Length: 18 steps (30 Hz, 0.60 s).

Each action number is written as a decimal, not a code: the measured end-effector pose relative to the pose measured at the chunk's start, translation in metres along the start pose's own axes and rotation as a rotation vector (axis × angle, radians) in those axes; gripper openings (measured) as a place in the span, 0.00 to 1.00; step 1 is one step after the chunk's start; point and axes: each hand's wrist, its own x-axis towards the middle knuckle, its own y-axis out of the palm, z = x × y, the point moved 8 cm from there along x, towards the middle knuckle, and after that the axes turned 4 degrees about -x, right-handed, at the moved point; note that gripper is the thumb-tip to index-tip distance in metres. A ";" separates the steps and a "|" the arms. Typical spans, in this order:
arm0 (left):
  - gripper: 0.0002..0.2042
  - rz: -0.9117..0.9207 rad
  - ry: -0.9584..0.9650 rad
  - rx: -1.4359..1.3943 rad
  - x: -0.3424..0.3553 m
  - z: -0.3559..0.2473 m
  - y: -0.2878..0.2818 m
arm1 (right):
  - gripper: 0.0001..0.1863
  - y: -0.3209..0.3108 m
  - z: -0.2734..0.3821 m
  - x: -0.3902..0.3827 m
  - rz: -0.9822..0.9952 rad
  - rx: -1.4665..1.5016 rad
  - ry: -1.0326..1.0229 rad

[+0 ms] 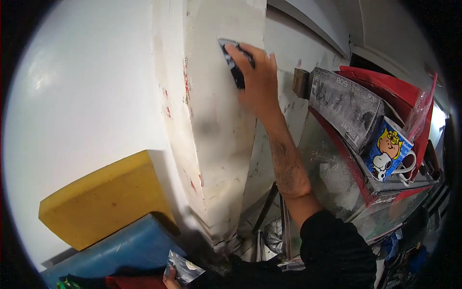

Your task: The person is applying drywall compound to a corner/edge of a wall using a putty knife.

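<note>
Raised in front of me, my right hand (260, 79) grips a dark putty knife (237, 72) with a pale edge. Its blade is against the off-white pillar (219, 111), on the upper part of the face. Red and brown chipped spots run down the pillar's left corner. Low in the picture, my left hand (172, 280) is closed on a flat, shiny metal scraper (184, 269) with a dab of pale putty on it. Only a few fingers of that hand show; the rest lies beyond the lower edge.
A yellow panel (106, 197) and a blue padded piece (120, 250) stand at the lower left, by a white wall (86, 96). On the right, a dusty glass case (332, 178) carries a grey box (346, 106), a blue cartoon mug (387, 149) and a red bag (385, 84).
</note>
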 end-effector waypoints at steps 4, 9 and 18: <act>0.12 0.048 -0.028 -0.151 -0.004 -0.008 0.022 | 0.44 -0.001 0.016 -0.035 0.083 0.027 0.066; 0.13 0.025 -0.086 -0.231 -0.011 0.001 0.026 | 0.44 -0.002 0.040 -0.073 0.112 0.059 0.081; 0.17 0.076 -0.121 -0.330 -0.025 -0.020 0.046 | 0.32 -0.046 0.094 -0.165 0.204 0.621 0.298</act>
